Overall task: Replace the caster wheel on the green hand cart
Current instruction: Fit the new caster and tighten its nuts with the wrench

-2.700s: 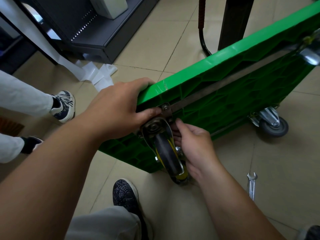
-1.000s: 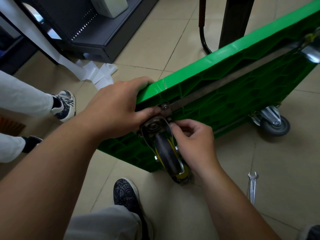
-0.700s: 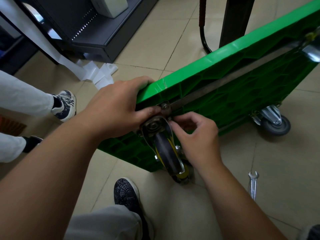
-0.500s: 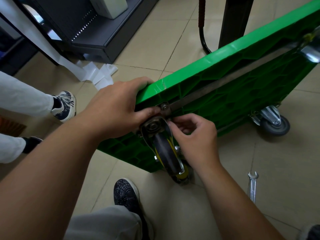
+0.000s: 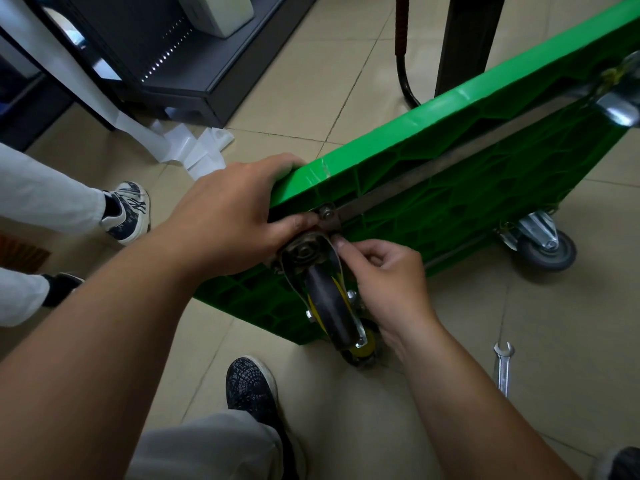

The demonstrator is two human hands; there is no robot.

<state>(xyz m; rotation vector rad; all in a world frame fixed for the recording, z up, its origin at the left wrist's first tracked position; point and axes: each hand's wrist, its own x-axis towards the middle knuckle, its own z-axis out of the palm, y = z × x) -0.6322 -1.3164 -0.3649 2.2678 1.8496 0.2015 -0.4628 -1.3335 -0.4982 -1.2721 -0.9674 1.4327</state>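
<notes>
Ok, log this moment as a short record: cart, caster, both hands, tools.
cart: green hand cart tipped on its side, underside toward camera
caster: caster wheel, black tread, yellow hub, near corner
left hand: grips the cart's top edge beside the caster
right hand: pinches at the caster's top; what it holds is hidden
tool: wrench lying on the floor, untouched
other wheel: grey caster, on the floor

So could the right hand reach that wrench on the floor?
Probably yes. The wrench lies on bare floor just beside the right forearm, with nothing over it. But the right hand is busy pinching at the mount of the caster wheel, so it would have to let go first.
</notes>
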